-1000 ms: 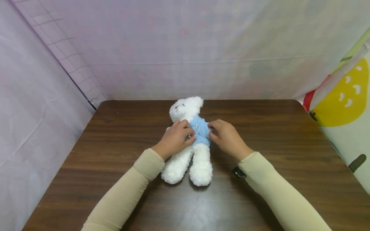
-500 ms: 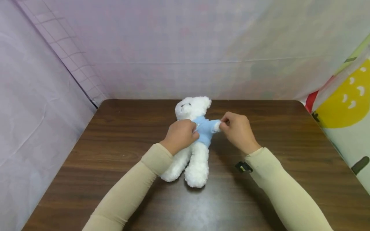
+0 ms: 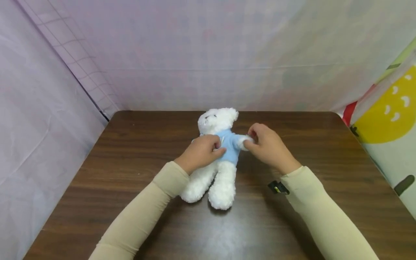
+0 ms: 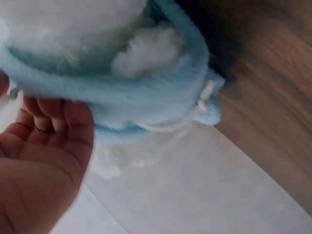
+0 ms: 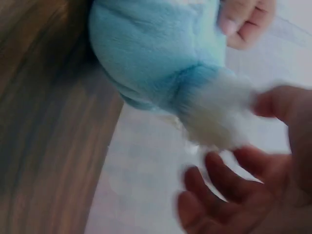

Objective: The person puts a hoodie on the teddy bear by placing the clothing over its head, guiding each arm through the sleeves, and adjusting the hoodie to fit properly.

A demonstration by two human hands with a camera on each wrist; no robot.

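Note:
A white teddy bear [image 3: 224,184] in a light blue hooded top [image 3: 231,148] lies on its back on the table, legs toward me and head turned left. My left hand [image 3: 203,151] pinches the front of the top; in the left wrist view the fingers [image 4: 78,119] curl at its blue hem. At the bear's outstretched arm is my right hand [image 3: 269,148], its thumb and forefinger around the white paw [image 5: 214,117]. The other fingers of that hand are spread and blurred below the paw. A drawstring [image 4: 170,127] hangs from the top.
The brown wooden table [image 3: 130,159] ends at a pale curtain [image 3: 208,65] behind the bear. More white cloth [image 3: 42,119] hangs at the left, and a cloth with a yellow print [image 3: 390,112] at the right. A dark device [image 3: 278,187] is on the right wrist.
My right hand has moved right, drawing the bear's arm outward, then loosened its fingers slightly at the paw. The left hand has shifted a little right and pinches the top; the bear's upper body moved right.

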